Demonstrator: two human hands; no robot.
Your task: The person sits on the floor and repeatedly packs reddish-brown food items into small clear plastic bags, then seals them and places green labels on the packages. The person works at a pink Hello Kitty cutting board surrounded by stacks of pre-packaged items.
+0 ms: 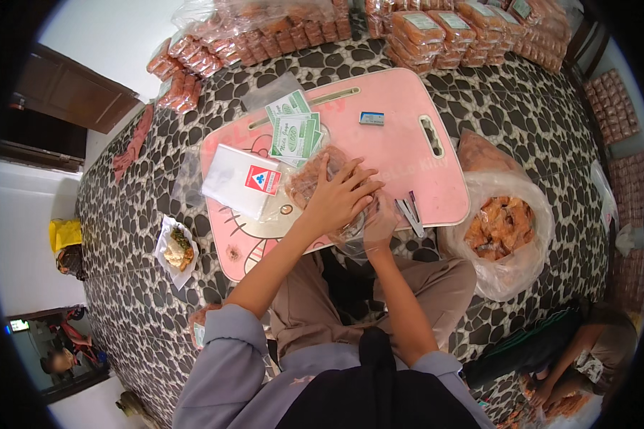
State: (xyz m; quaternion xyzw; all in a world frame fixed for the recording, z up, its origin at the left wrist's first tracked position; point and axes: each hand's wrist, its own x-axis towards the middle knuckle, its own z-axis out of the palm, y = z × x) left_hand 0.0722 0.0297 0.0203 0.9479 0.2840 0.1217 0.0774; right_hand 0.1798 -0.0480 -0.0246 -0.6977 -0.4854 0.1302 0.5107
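Note:
A clear plastic bag of reddish-brown food pieces (306,182) lies on a pink low folding table (397,155) before me. My left hand (339,195) rests palm down on this bag, its fingers spread. At the bag's near right end, my right hand (381,221) is seen through the clear film and grips the loose plastic; its fingertips are partly hidden. Just right of it lies a stapler (411,217). Green-and-white printed labels (295,137) sit beyond the bag. To its left is a pack of clear plastic bags (239,179) with a red label.
A small staple box (371,118) lies on the table. A large open plastic sack (539,214) of orange-brown pieces stands at right. Stacked filled packs (440,37) line the far floor. Food on paper (178,253) lies at left. Another person's hands (542,394) are at lower right.

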